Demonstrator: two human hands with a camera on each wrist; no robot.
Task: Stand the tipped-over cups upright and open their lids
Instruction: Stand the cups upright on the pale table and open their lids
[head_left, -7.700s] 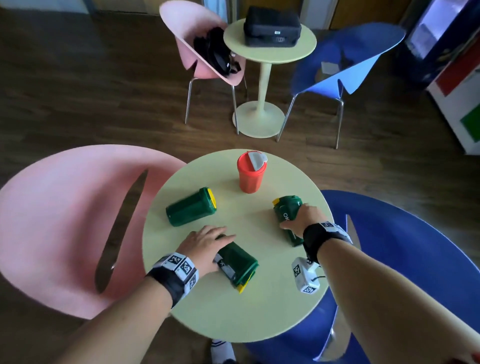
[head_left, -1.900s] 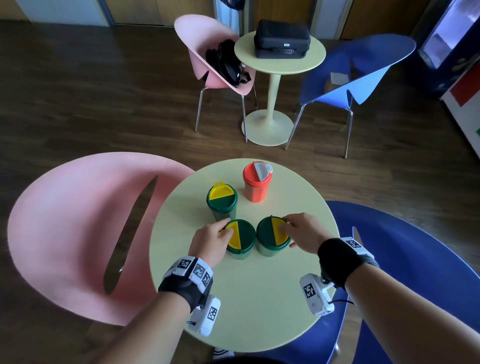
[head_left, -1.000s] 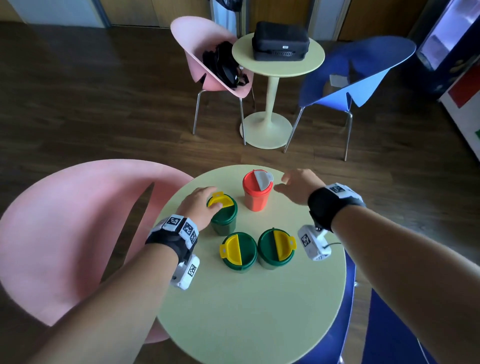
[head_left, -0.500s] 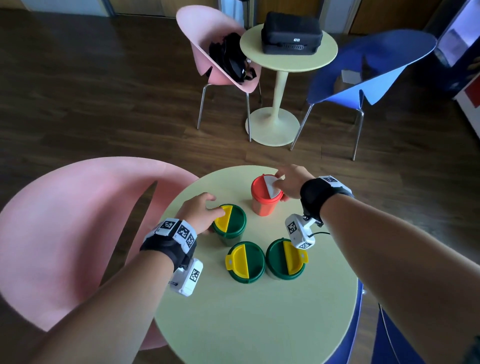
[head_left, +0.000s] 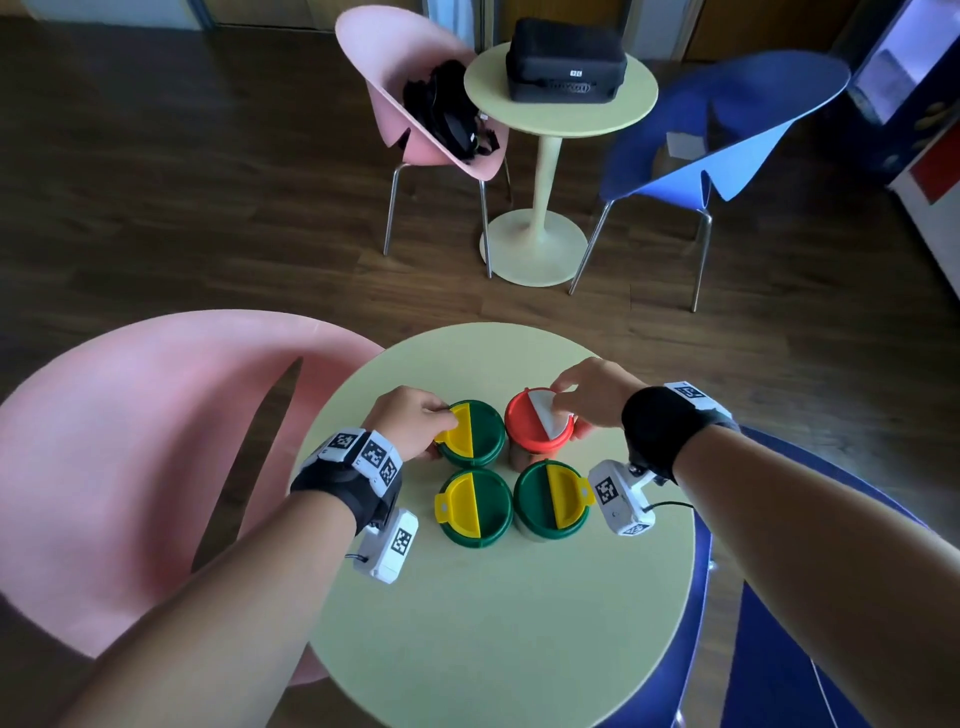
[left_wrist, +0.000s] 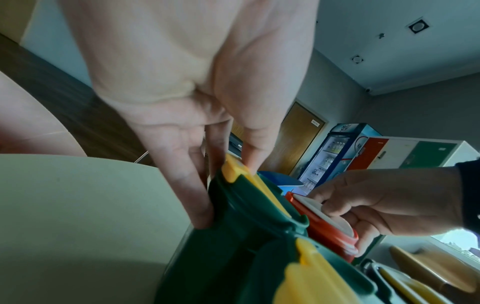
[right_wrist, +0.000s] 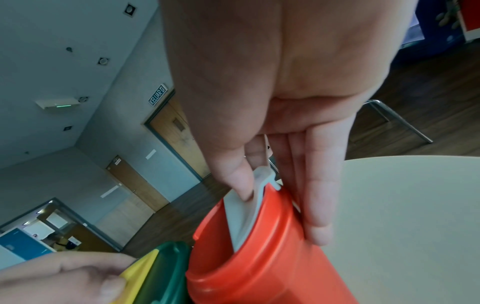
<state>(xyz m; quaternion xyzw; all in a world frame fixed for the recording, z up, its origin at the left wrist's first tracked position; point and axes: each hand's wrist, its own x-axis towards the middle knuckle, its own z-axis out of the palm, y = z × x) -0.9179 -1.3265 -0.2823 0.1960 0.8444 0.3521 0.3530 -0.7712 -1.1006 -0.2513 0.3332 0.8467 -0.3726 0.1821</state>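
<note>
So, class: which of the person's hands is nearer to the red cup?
Right. The right hand grips the red cup, thumb on its white flap; the left hand holds the neighbouring green cup.

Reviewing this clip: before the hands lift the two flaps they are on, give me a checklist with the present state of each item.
1. All four cups upright on the table: ok.
2. Left hand on the far green cup, thumb at its yellow flap: ok.
3. Right hand on the red cup, thumb on its white flap, fingers down the side: ok.
4. Far green cup's flap open: not ok, it lies flat.
5. Red cup's flap open: not ok, only its tab end is raised.
6. Two near green cups opened: not ok, yellow flaps lie flat.
</note>
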